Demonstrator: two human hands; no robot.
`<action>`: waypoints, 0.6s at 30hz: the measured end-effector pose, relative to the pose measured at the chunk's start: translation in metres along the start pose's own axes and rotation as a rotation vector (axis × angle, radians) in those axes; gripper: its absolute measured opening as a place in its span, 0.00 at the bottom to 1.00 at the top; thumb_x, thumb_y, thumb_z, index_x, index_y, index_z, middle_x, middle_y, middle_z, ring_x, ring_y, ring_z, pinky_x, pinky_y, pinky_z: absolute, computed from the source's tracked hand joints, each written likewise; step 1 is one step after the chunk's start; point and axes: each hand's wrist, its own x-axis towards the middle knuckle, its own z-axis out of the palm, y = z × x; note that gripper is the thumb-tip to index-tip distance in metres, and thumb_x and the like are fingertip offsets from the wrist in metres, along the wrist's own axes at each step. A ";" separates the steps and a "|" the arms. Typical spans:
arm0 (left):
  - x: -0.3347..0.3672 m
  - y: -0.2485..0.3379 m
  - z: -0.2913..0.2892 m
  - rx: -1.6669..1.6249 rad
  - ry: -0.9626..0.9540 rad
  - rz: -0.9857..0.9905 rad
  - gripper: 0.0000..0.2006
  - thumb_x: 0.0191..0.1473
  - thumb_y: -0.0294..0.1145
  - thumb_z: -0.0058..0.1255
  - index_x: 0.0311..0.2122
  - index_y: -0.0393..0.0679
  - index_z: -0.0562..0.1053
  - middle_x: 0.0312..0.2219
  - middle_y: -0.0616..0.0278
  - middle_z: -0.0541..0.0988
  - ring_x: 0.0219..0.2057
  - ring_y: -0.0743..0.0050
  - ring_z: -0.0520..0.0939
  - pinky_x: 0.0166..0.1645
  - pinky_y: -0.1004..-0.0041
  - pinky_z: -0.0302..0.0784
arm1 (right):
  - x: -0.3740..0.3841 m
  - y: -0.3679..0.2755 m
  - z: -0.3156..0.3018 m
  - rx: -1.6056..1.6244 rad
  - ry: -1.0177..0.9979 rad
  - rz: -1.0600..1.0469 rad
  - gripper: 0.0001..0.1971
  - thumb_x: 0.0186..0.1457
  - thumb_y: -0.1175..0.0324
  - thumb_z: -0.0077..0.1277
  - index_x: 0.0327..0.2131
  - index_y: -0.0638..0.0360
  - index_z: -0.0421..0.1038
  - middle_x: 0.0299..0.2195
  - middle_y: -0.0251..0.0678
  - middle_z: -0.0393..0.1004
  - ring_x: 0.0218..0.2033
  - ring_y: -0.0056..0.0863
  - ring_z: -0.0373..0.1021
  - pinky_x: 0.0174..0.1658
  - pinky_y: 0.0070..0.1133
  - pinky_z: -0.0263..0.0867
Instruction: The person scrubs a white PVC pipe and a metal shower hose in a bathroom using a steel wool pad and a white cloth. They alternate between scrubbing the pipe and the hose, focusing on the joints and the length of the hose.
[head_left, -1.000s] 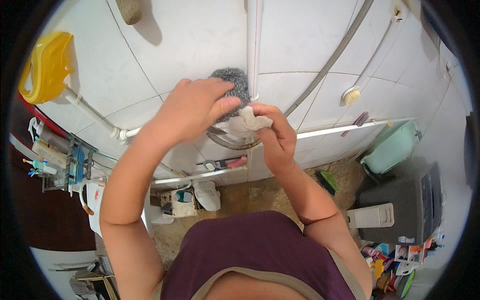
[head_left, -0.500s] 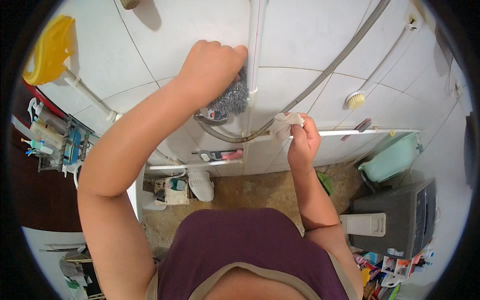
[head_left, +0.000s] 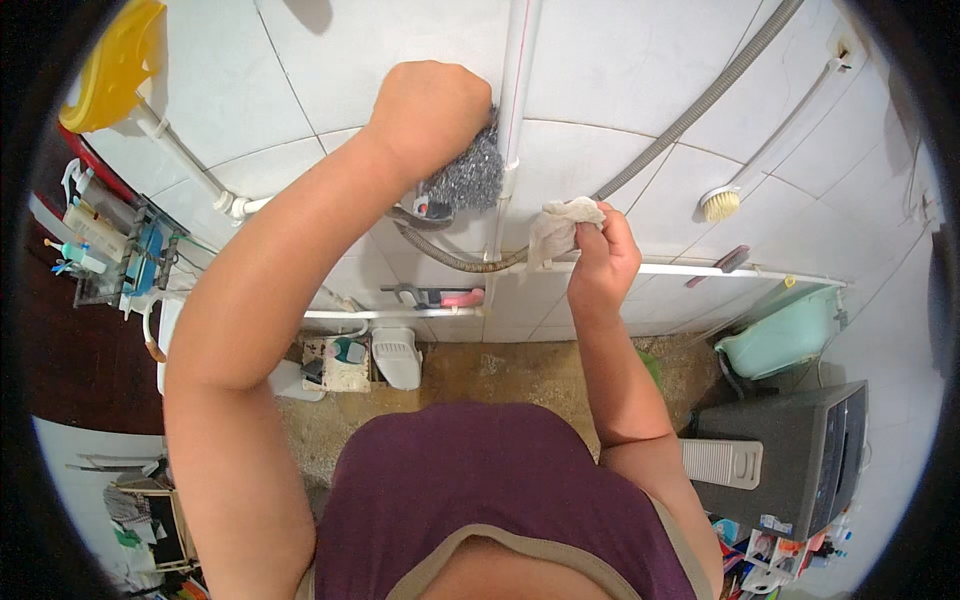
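My left hand is closed in a fist by the white vertical pipe on the tiled wall. A grey, shiny, shaggy scrubber sticks out below its fingers, which are mostly hidden behind the knuckles. Just under the scrubber is a chrome fitting, where a grey ribbed hose ends. Lower and to the right, my right hand pinches a limp whitish cloth between thumb and fingers. The cloth hangs in front of the hose.
On the right wall hang a long-handled brush and a small brush. A light-green tub and a dark grey washing machine stand at right. A yellow basin hangs at upper left, above a bottle rack.
The view has tilted slightly, so the wall sits a little higher. The cloth in my right hand has shifted and hangs more loosely. My left hand stays beside the pipe with the scrubber.
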 end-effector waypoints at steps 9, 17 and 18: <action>0.005 0.005 -0.003 0.156 -0.145 0.138 0.06 0.41 0.32 0.52 0.22 0.43 0.78 0.21 0.55 0.79 0.25 0.58 0.82 0.31 0.64 0.77 | 0.004 0.016 -0.016 -0.060 0.051 0.017 0.05 0.57 0.75 0.46 0.34 0.67 0.70 0.24 0.25 0.68 0.26 0.11 0.60 0.30 0.12 0.58; 0.001 -0.007 -0.003 0.072 -0.112 0.026 0.07 0.41 0.34 0.52 0.22 0.42 0.78 0.20 0.54 0.79 0.23 0.57 0.81 0.28 0.63 0.76 | 0.019 0.018 -0.011 -0.075 -0.016 0.007 0.05 0.57 0.75 0.46 0.34 0.67 0.71 0.25 0.25 0.69 0.26 0.10 0.61 0.31 0.12 0.59; 0.001 -0.006 -0.004 0.103 -0.102 0.084 0.07 0.41 0.33 0.52 0.21 0.43 0.78 0.20 0.54 0.79 0.23 0.57 0.81 0.28 0.63 0.76 | 0.019 0.018 -0.012 -0.091 -0.014 0.003 0.05 0.57 0.75 0.47 0.34 0.67 0.71 0.25 0.25 0.69 0.26 0.10 0.61 0.31 0.12 0.59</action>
